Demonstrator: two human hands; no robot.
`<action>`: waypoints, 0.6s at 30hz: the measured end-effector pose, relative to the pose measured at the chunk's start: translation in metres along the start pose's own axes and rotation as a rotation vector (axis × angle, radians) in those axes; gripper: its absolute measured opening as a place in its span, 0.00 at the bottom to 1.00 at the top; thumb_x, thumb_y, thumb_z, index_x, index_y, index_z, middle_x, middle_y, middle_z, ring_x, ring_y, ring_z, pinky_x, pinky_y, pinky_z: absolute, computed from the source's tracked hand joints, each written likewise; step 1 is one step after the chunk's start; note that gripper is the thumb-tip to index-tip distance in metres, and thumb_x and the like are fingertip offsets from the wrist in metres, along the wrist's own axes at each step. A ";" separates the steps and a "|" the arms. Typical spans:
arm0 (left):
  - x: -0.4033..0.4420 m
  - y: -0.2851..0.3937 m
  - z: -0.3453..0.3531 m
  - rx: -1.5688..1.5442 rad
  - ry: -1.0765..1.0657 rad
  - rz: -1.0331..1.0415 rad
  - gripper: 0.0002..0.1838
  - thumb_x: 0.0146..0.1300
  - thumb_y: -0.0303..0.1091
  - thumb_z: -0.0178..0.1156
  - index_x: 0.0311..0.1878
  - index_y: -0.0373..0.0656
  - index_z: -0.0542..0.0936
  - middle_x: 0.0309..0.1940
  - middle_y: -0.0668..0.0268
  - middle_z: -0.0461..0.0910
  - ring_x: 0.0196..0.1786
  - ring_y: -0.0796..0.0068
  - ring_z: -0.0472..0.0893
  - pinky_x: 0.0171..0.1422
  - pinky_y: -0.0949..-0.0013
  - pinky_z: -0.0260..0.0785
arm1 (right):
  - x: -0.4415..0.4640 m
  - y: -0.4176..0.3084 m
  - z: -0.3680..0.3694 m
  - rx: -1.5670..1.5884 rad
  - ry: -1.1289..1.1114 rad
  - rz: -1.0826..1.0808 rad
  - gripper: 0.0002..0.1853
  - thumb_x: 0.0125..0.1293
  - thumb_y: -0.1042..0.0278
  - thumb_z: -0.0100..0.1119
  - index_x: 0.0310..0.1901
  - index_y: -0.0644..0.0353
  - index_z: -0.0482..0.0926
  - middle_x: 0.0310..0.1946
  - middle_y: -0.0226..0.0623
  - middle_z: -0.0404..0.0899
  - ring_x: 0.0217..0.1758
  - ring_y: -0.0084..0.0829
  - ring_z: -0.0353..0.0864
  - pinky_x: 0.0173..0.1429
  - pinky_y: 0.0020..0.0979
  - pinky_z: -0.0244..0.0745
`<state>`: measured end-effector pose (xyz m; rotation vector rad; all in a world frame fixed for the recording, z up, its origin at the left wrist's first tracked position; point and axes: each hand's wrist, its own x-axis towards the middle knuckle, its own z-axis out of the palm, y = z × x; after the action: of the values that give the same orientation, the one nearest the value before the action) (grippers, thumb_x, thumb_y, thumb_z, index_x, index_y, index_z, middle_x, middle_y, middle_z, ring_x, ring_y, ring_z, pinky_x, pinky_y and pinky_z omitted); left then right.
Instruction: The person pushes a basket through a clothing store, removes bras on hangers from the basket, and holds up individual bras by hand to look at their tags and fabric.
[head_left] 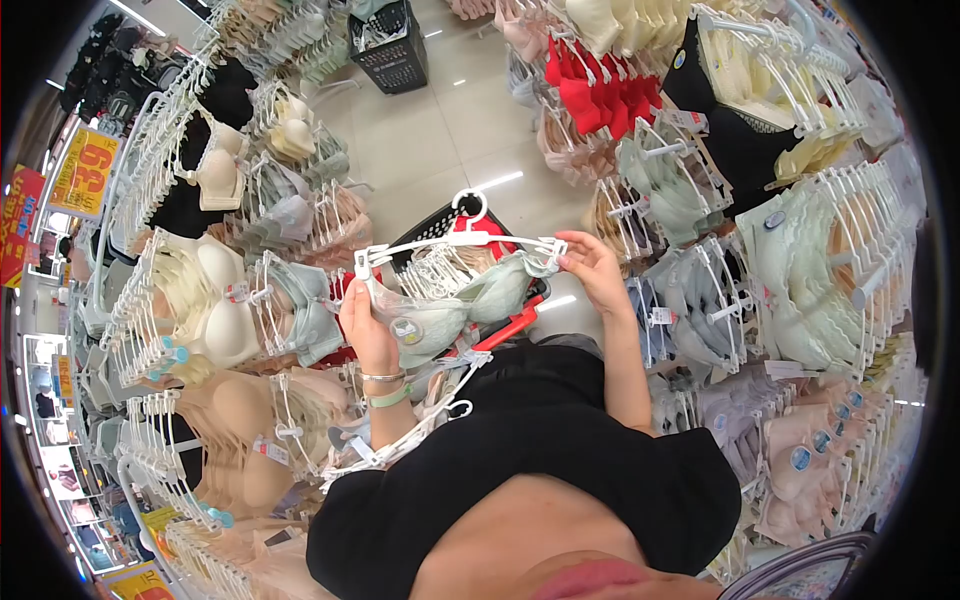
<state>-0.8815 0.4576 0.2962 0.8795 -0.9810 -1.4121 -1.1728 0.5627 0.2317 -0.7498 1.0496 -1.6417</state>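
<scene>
A pale green bra [435,318] hangs from a white hanger [468,239] held up in front of the person's body, between the two hands. The left hand [370,325] has its grip closed at the hanger's left end, by the clip where the bra is fastened; some of its fingers are hidden, so how tightly they press cannot be told. The right hand [594,270] pinches the opposite end between thumb and fingers, its grip nearly closed on the clip there. The hanger's hook points away from the person and the bra's cups sag below the bar, the left cup bearing a small round label. A bracelet [384,377] and a light green band [388,395] circle the left wrist, and several loose white hangers [400,445] lie along the left forearm. Behind and beneath the bra stands a black basket [440,222] with a red handle [515,325], more white hangers showing inside it. Racks flank the tiled floor [440,125]: cream bras [218,300] and beige bras [235,440] on the left, red bras [598,98] and more pale green bras [800,275] on the right. A second basket [390,58] stands farther up the aisle, and a yellow price sign [88,172] reads 39.
</scene>
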 end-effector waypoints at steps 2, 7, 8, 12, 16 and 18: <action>-0.003 0.007 0.010 0.042 0.046 0.032 0.13 0.68 0.32 0.45 0.45 0.34 0.75 0.34 0.69 0.77 0.34 0.85 0.73 0.41 0.79 0.65 | 0.001 -0.014 0.004 0.004 0.008 -0.049 0.19 0.57 0.80 0.58 0.51 0.70 0.70 0.41 0.38 0.76 0.42 0.23 0.76 0.47 0.23 0.72; 0.002 -0.002 -0.003 0.059 -0.051 0.034 0.13 0.67 0.30 0.43 0.48 0.32 0.71 0.33 0.65 0.74 0.36 0.79 0.71 0.45 0.73 0.64 | -0.008 -0.061 0.039 0.028 0.086 -0.355 0.17 0.58 0.81 0.55 0.51 0.70 0.69 0.41 0.41 0.77 0.42 0.30 0.79 0.48 0.27 0.73; -0.001 -0.002 0.002 0.009 -0.052 0.038 0.13 0.67 0.30 0.42 0.49 0.33 0.70 0.32 0.66 0.72 0.36 0.78 0.70 0.45 0.72 0.64 | -0.010 -0.060 0.044 0.104 0.058 -0.442 0.16 0.61 0.79 0.52 0.51 0.70 0.67 0.42 0.44 0.76 0.40 0.35 0.81 0.46 0.28 0.74; -0.005 -0.005 0.005 -0.060 -0.027 0.040 0.12 0.68 0.30 0.40 0.50 0.36 0.67 0.31 0.68 0.70 0.33 0.79 0.67 0.46 0.70 0.63 | -0.011 -0.068 0.061 0.229 -0.018 -0.410 0.15 0.65 0.75 0.49 0.52 0.70 0.66 0.38 0.46 0.77 0.36 0.36 0.82 0.43 0.29 0.76; -0.008 -0.001 0.014 -0.137 0.036 0.104 0.10 0.69 0.33 0.41 0.46 0.39 0.69 0.28 0.68 0.71 0.33 0.81 0.70 0.39 0.74 0.64 | -0.009 -0.077 0.065 0.079 0.055 -0.407 0.14 0.65 0.74 0.49 0.51 0.67 0.70 0.38 0.43 0.77 0.33 0.33 0.80 0.38 0.30 0.77; -0.013 0.007 0.032 -0.107 0.068 0.107 0.10 0.69 0.33 0.41 0.46 0.39 0.68 0.28 0.69 0.71 0.32 0.82 0.70 0.38 0.76 0.64 | -0.008 -0.077 0.055 -0.246 0.128 -0.296 0.10 0.63 0.75 0.51 0.46 0.66 0.74 0.38 0.40 0.77 0.35 0.28 0.79 0.39 0.26 0.74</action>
<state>-0.9080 0.4729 0.3140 0.7801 -0.8799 -1.3234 -1.1554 0.5642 0.3251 -1.0105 1.2966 -1.8500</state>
